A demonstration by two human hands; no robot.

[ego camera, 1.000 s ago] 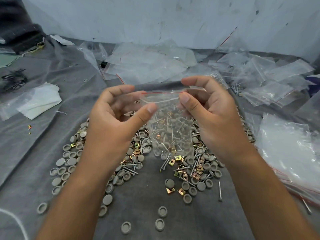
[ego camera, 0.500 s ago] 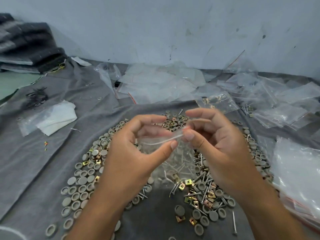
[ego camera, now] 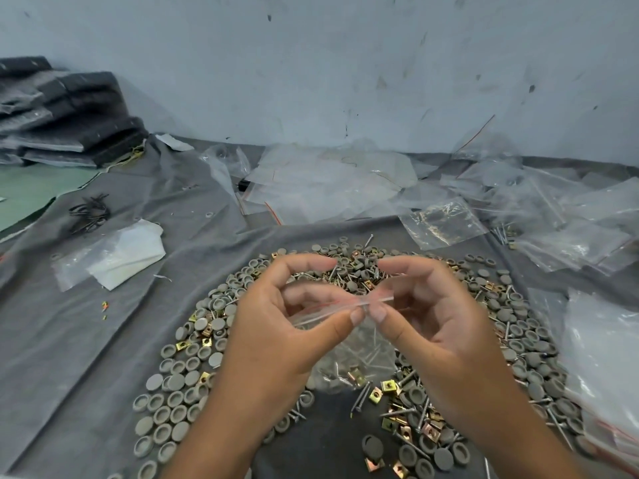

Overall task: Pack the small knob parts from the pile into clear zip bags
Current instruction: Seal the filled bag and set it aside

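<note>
Bare grey cloth (ego camera: 86, 357) on the left gives easy passage; the knob pile (ego camera: 179, 402) rings the middle, and loose zip bags (ego camera: 328, 181) clutter the back and right.

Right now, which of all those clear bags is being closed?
The zip bag holding screws, pinched at its top strip between both hands, left hand and right hand; the others lie on the cloth.

Both hands (ego camera: 363, 326) on zip bag (ego camera: 359, 354)
</note>
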